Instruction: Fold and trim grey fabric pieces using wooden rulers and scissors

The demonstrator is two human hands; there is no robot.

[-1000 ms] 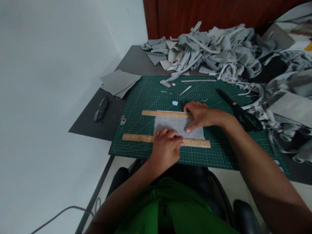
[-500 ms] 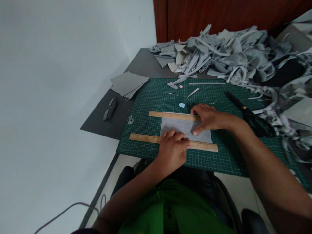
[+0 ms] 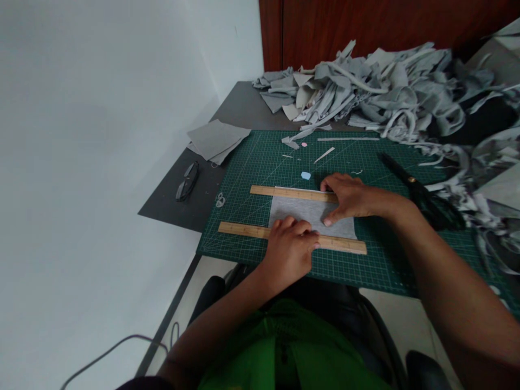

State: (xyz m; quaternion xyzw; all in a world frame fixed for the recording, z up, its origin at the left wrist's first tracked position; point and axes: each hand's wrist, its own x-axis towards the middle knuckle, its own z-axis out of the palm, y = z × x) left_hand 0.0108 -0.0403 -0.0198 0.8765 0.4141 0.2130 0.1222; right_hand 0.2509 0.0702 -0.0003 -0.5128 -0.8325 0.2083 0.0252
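A piece of light grey fabric [image 3: 298, 209] lies flat on the green cutting mat [image 3: 260, 162], with a wooden ruler across its near edge and another along its far edge. My left hand [image 3: 289, 250] has its fingers curled over the near ruler [image 3: 242, 230], at about the middle of its length. Over the right end of the far ruler [image 3: 294, 193] rests my right hand [image 3: 350, 197], its thumb spread away from the fingers and down on the fabric. That hand covers the ruler's end and part of the fabric's right side.
Black scissors [image 3: 424, 197] lie at the right. Grey fabric scraps [image 3: 365, 81] are heaped behind the mat and along its right. Stacked fabric pieces [image 3: 219, 138] and eyeglasses [image 3: 187, 181] lie at the left. Blue chalk [image 3: 306, 176] and thin offcuts [image 3: 324, 155] sit beyond the rulers.
The whole view has shifted slightly, so everything appears a little further right. Both hands, the rulers and the fabric keep the same places relative to each other.
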